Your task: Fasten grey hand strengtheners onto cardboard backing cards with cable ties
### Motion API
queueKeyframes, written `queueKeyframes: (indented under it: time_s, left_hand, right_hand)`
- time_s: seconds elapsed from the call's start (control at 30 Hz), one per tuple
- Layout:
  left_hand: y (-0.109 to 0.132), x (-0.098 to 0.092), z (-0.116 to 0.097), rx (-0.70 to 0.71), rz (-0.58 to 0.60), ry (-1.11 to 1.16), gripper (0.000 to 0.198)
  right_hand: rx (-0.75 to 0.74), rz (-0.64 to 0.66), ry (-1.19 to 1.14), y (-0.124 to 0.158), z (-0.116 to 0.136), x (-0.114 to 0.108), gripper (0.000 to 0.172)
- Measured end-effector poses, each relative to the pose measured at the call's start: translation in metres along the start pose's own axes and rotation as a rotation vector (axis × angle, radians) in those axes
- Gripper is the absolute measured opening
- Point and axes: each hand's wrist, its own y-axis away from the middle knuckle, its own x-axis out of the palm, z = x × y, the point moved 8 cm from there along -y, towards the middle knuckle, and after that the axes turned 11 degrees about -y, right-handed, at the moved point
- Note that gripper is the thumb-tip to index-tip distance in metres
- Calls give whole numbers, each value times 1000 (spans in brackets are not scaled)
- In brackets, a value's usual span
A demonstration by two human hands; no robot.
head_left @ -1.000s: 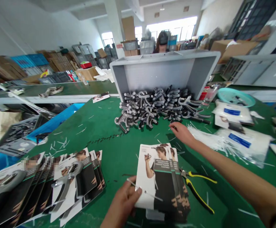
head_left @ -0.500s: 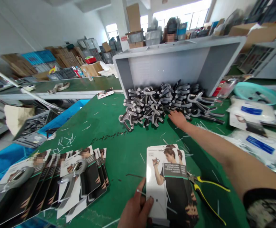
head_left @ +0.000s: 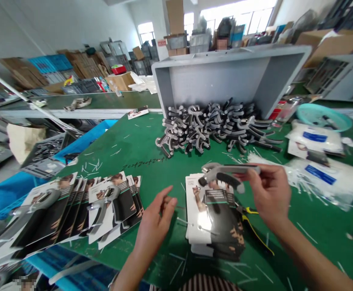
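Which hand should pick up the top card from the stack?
Left, probably: the left hand looks empty beside the card stack, while the right hand is occupied holding a grey hand grip strengthener above it.

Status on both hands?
Right grip holding grip strengthener above card stack. Left grip open, empty. Yellow-handled pliers beside stack.

Right hand [head_left: 270, 194] — grip strengthener [head_left: 225, 173]; left hand [head_left: 155, 226] empty

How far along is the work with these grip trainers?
Done: the cards with trainers fitted, fanned at left. In hand: the right hand holds a grey grip trainer above a stack of bare cards; the left hand is empty. Left: a heap of loose trainers before the tipped grey bin.
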Motion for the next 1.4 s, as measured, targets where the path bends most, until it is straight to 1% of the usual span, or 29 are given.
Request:
queueKeyframes:
  time_s: [0.03,0.1,0.13,0.2,0.27,0.37,0.43,0.5,0.57,0.63,0.7,0.73,0.8,0.87,0.9,0.97,1.03,1.13,1.23,1.4]
  left_hand:
    - [-5,4,-10,71,12,72,52]
    - [-14,23,-23,164,96,236,58]
    - [-18,33,-24,167,130,317,57]
    - [-28,51,-15,130,172,392,47]
    - [-35,58,-6,140,169,350,35]
    - [-35,57,-3,302,176,197,27]
    - [-29,58,-6,415,241,109,25]
    - [-23,59,-9,482,306,47,23]
    - [-24,58,-12,507,298,17,23]
    - [-32,57,-17,507,227,-9,26]
    - [-41,59,-25,508,155,-38,28]
    - [-45,63,-30,517,150,-54,28]
    - [-48,74,-42,554,193,-56,24]
    - [-46,84,-50,587,272,-23,16]
    - [-44,87,-52,585,293,-5,12]
    - [-41,87,-50,552,277,-2,10]
    - [-38,85,-46,527,231,-53,10]
    - [-34,86,-45,571,202,-111,12]
    - [-34,89,-45,593,207,-53,13]
    - [-37,93,-41,532,236,67,13]
  right_hand:
    - [9,29,-20,18,5,7,23]
    - [-10,78,3,44,10,21,20]
    - [-22,90,27,53,10,25,18]
    - [-15,119,54,67,4,30,14]
    - [14,163,87,83,-3,30,12]
    - [39,274,193,114,-9,21,10]
    - [61,351,267,132,-10,13,7]
    - [58,395,323,140,-6,5,8]
    - [10,445,358,139,1,6,16]
    - [-46,556,358,132,7,19,24]
    - [-71,680,330,125,7,39,20]
    - [-71,716,316,121,5,48,15]
    - [-64,714,277,110,-2,61,9]
    - [-42,664,213,100,-9,67,9]
    - [-27,638,176,96,-13,68,9]
    - [15,595,109,89,-20,68,8]
    - [60,569,69,85,-24,67,11]
    - [78,548,63,82,-24,65,13]
    - [86,574,108,82,-23,64,15]
    - [70,723,149,88,-24,68,19]
